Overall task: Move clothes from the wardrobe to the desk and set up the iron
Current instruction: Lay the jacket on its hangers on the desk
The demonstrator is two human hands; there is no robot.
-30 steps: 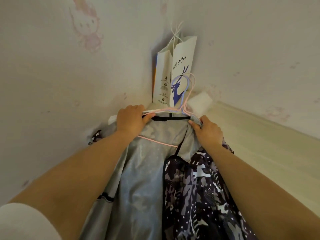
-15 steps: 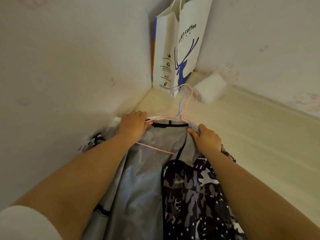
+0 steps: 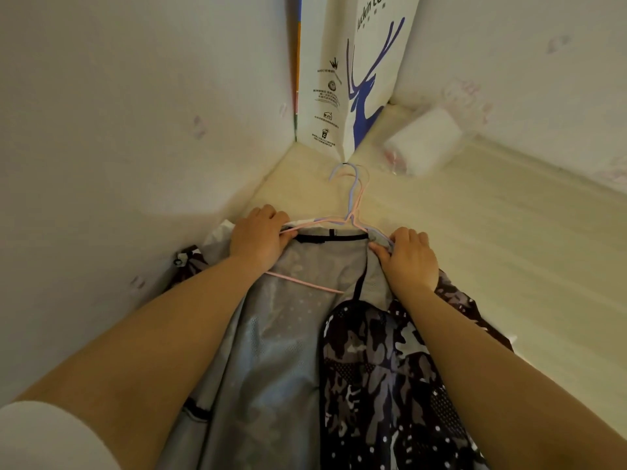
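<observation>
Left hand [image 3: 259, 237] and right hand [image 3: 409, 257] each pinch a shoulder of the jacket [image 3: 288, 334], probably to lay it flat on the desk [image 3: 509, 266].

A home, likely a bedroom corner: pale walls [image 3: 135, 96] with faint pink cartoon stickers [image 3: 199, 126], light wooden desk [image 3: 509, 249], coffee-shop paper bag [image 3: 356, 79] propped upright, clothes [image 3: 288, 351] on wire hangers [image 3: 353, 205].

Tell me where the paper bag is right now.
In the head view, the paper bag stands upright in the far wall corner, just beyond the hanger hooks, with a white roll to its right.
</observation>
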